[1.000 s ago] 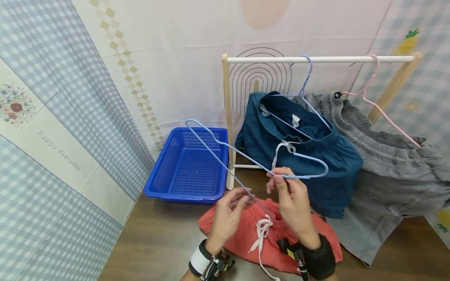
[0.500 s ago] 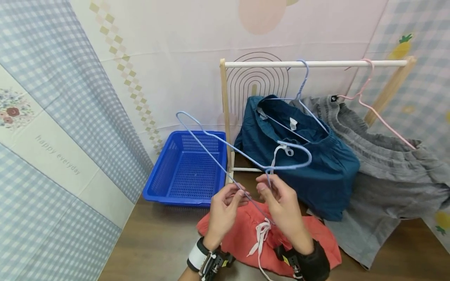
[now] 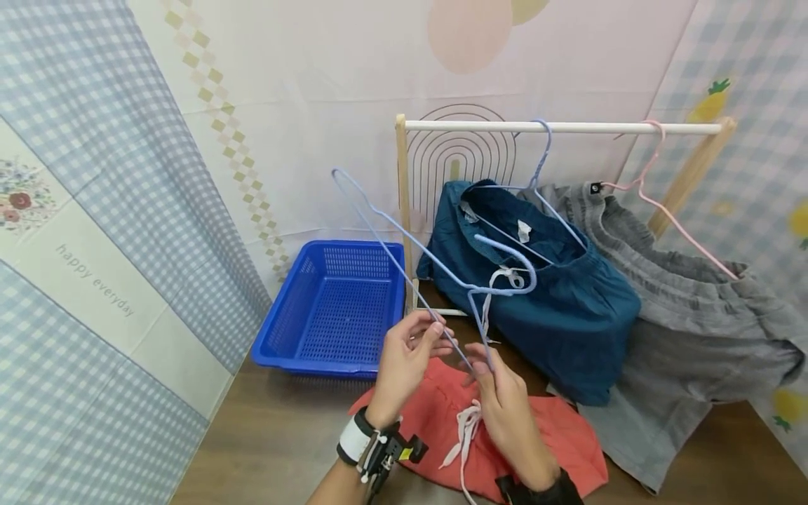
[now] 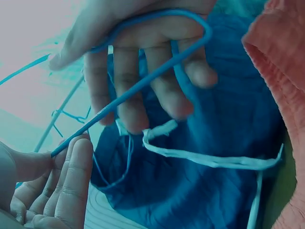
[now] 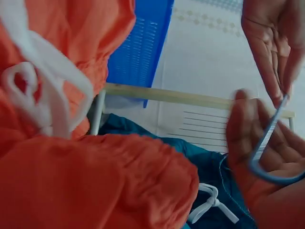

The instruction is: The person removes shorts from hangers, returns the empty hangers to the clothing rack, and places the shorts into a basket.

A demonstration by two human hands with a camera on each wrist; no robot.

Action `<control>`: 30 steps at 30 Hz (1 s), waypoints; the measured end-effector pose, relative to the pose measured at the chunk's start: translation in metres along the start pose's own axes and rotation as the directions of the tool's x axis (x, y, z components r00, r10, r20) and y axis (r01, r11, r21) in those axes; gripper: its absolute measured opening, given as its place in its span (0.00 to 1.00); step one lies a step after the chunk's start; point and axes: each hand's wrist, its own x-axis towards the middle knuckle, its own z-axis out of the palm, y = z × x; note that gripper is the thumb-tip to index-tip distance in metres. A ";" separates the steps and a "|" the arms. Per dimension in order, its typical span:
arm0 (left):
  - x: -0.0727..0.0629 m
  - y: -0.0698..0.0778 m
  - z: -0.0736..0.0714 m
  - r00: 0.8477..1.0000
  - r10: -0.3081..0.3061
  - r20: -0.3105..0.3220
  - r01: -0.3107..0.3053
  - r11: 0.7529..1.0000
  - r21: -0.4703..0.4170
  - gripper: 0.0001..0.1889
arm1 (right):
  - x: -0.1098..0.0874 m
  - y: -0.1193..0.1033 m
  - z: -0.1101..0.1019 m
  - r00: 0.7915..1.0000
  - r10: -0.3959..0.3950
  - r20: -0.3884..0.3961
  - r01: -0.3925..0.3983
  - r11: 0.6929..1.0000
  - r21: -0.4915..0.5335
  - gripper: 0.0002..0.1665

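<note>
The left hand [image 3: 407, 354] and right hand [image 3: 505, 400] both pinch the blue hanger [image 3: 470, 287], which juts ahead of them above the red shorts [image 3: 435, 421], where the right's seemingly light hold could let it twist.

In the head view, three hangers are showing: held blue hanger [image 3: 470, 287] centrally, hung blue hanger [image 3: 534, 184] at two o'clock, pink hanger [image 3: 642, 181] near three. Three garments are appearing: coral garment [image 3: 549, 435] at five, teal garment [image 3: 555, 337] and grey garment [image 3: 713, 358] past three. One rack [image 3: 606, 128] is standing at two, one basket [image 3: 347, 319] at eight. Two hands are working: left hand [image 3: 407, 358] at six, right hand [image 3: 505, 400] at five.
</note>
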 end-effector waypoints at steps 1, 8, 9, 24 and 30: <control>0.001 0.001 0.002 1.000 -0.006 0.007 0.006 1.000 -0.003 0.10 | -0.004 0.001 -0.001 1.000 -0.013 -0.022 0.014 1.000 0.020 0.15; 0.005 0.001 0.017 0.997 -0.029 0.076 0.034 0.997 -0.070 0.11 | -0.022 0.005 -0.006 0.973 -0.170 -0.158 0.178 0.983 0.037 0.18; 0.006 0.001 0.019 0.996 -0.030 0.083 0.036 0.997 -0.071 0.11 | -0.023 0.006 -0.006 0.968 -0.184 -0.168 0.192 0.981 0.029 0.18; 0.023 -0.008 0.037 0.980 -0.120 0.160 0.151 0.970 -0.193 0.13 | -0.032 0.006 0.001 0.919 -0.196 -0.341 0.213 0.977 0.012 0.18; 0.041 -0.003 0.038 0.974 -0.163 0.157 0.201 0.943 -0.265 0.13 | -0.019 -0.004 -0.005 0.910 -0.202 -0.361 0.235 0.971 0.051 0.18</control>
